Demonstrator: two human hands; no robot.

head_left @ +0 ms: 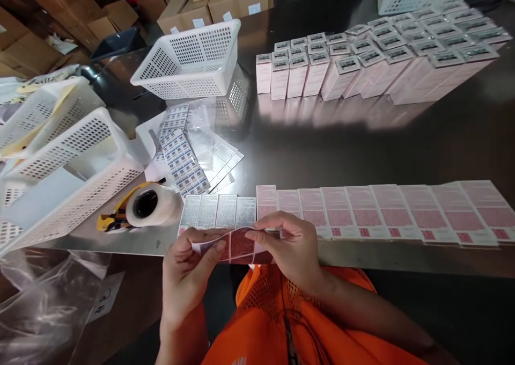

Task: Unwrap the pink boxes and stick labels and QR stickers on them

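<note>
My left hand [187, 271] and my right hand [292, 249] together hold a strip of red-printed stickers [237, 245] just in front of the table's near edge. The left fingers pinch its left end, the right fingers its right end. Right behind the hands a row of pink flat boxes [382, 212] lies side by side along the edge. Several white-faced boxes [217, 211] lie at the row's left end.
Upright pink boxes [362, 67] stand in rows at the back right. A white basket [193, 59] sits tilted at the back; more white baskets [60, 155] are stacked on the left. A tape dispenser [140, 206], label sheets [183, 158] and plastic bags [40, 306] lie left.
</note>
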